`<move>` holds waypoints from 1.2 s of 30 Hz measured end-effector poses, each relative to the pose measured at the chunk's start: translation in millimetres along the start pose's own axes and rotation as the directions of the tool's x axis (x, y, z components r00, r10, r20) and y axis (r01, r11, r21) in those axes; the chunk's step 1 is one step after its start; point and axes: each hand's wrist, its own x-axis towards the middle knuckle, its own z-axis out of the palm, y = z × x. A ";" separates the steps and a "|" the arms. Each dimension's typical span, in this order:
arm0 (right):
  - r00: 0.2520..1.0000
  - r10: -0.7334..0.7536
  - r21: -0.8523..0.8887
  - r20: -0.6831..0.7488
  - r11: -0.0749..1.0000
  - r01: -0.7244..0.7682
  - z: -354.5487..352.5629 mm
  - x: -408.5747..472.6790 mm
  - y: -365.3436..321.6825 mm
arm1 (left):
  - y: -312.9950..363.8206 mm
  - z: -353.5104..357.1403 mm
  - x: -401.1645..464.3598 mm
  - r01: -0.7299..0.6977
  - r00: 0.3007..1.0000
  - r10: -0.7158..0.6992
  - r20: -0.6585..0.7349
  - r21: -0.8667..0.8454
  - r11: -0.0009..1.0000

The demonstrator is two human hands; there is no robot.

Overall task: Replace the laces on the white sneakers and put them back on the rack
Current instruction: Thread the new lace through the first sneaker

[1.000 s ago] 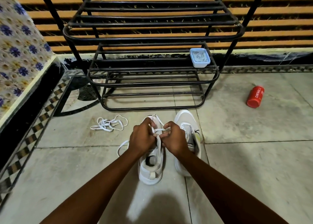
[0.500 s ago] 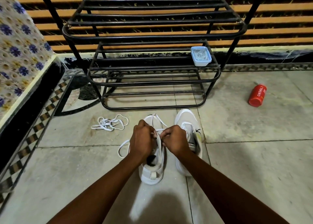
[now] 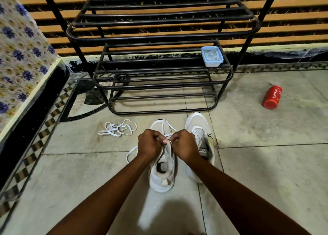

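Two white sneakers stand on the tiled floor in front of the black metal rack (image 3: pixel 159 37). Over the left sneaker (image 3: pixel 162 174) my left hand (image 3: pixel 150 144) and my right hand (image 3: pixel 184 145) are knuckle to knuckle, each pinching the white lace (image 3: pixel 132 150) at the tongue. One end of that lace loops onto the floor to the left, and strands cross the toe. The right sneaker (image 3: pixel 198 128) stands beside it with its own lace threaded. A loose bundle of white lace (image 3: pixel 117 129) lies on the floor to the left.
A small blue-rimmed plastic box (image 3: pixel 212 56) sits on the rack's middle shelf at the right. A red can (image 3: pixel 272 97) lies on the floor at the right. A patterned ledge (image 3: pixel 21 60) runs along the left side.
Both hands stay on the left sneaker's lace. They have shifted slightly and drawn closer together at the tongue. The view has moved a little.
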 end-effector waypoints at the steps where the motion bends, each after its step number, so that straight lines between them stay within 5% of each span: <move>1: 1.000 -0.004 -0.021 0.007 1.000 0.004 0.0 1.1 -1.2 | -0.8 -0.5 -0.2 -0.015 1.000 0.015 0.004 0.002 1.000; 8: 0.996 0.005 -0.084 0.084 0.996 0.002 0.3 4.3 -6.3 | -8.6 -4.9 0.0 -0.071 0.997 0.071 -0.005 0.004 0.997; 14: 0.993 -0.004 -0.027 -0.118 1.000 0.000 -5.0 -1.8 -12.9 | -24.3 5.9 -4.5 -0.236 0.968 0.250 -0.033 0.231 0.944; 17: 0.965 0.079 0.157 -0.249 0.987 -0.040 -10.6 -4.8 -20.6 | -27.2 9.8 -7.6 -0.249 0.965 0.263 -0.022 0.248 0.936; 18: 0.944 0.198 0.325 -0.265 0.940 -0.106 -14.4 -2.8 -25.7 | -27.9 10.3 -7.3 -0.248 0.965 0.261 -0.018 0.253 0.935; 20: 0.904 0.410 0.716 -0.122 0.667 -0.206 -24.4 2.0 -36.9 | -30.5 10.6 -5.8 -0.244 0.967 0.256 -0.010 0.272 0.931; 22: 0.921 0.386 0.862 -0.048 0.481 -0.157 -38.3 7.5 -41.9 | -32.1 10.9 -4.7 -0.246 0.967 0.256 0.004 0.288 0.925; 24: 0.971 0.232 0.870 -0.060 0.489 -0.063 -48.8 12.0 -38.7 | -33.2 11.0 -4.1 -0.253 0.965 0.262 0.007 0.295 0.921; 26: 0.995 0.043 0.681 -0.086 0.732 0.028 -57.7 18.9 -29.7 | -33.4 11.2 -3.8 -0.260 0.963 0.269 0.013 0.298 0.918; 27: 0.992 -0.108 0.370 -0.071 0.921 0.126 -63.4 21.9 -25.6 | -33.5 11.4 -3.3 -0.266 0.962 0.274 0.016 0.298 0.917; 28: 0.968 -0.241 -0.012 0.072 0.970 0.243 -70.5 22.1 -24.6 | -34.0 11.6 -2.6 -0.269 0.961 0.277 0.019 0.299 0.915; 30: 0.870 -0.245 -0.494 0.427 0.742 0.452 -76.4 19.8 -23.2 | -35.3 11.6 0.1 -0.277 0.959 0.280 0.031 0.297 0.914; 32: 0.771 -0.233 -0.639 0.592 0.448 0.626 -76.4 17.2 -22.4 | -36.6 9.0 3.7 -0.284 0.958 0.285 0.039 0.290 0.914; 34: 0.718 -0.444 -0.644 0.536 0.336 0.688 -77.5 18.3 -22.3 | -37.3 5.8 7.3 -0.287 0.957 0.284 0.055 0.300 0.910; 36: 0.685 -0.696 -0.540 0.216 0.499 0.677 -81.8 22.0 -21.2 | -39.2 4.2 10.3 -0.296 0.955 0.291 0.065 0.309 0.904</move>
